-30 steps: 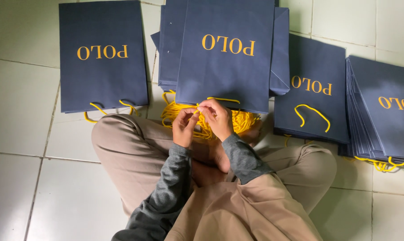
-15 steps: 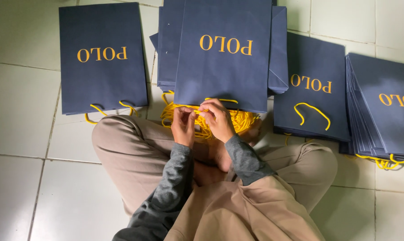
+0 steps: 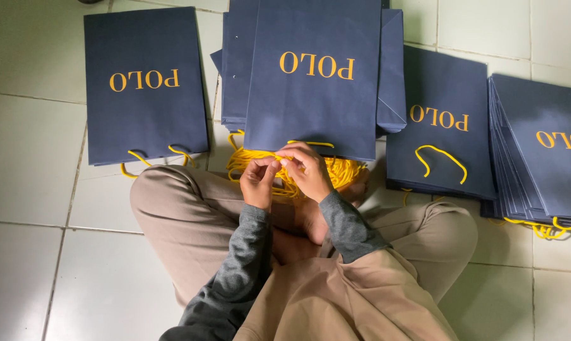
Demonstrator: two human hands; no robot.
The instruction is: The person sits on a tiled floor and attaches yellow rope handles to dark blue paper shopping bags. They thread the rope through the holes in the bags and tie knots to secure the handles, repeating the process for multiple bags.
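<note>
Right at the fingertips, a thin yellow cord (image 3: 279, 158) is pinched: the left hand (image 3: 258, 183) and the right hand (image 3: 309, 172) meet over it, thumbs and forefingers closed narrowly on the strand, the other fingers curled in. The two hands touch or nearly touch at the tips; the exact grip of each finger is too small to tell. The cord they hold runs just at the lower edge of the middle bag (image 3: 314, 95), a dark blue paper bag with gold lettering that lies flat on the floor in front of the person's crossed legs. Under the hands and just beyond them lies a loose heap of yellow cords (image 3: 342, 172), partly tucked beneath that bag's edge. The middle bag rests on top of a small pile of bags (image 3: 235, 69) of the same kind. To the left, apart from the pile, lies a single bag (image 3: 145, 113) with two yellow handle loops showing at its near edge. To the right lies another bag (image 3: 443, 132) with one yellow loop on its face, and further right a thick stack (image 3: 544, 151) of bags, fanned at the edge. All sit on a pale tiled floor (image 3: 33, 189).
</note>
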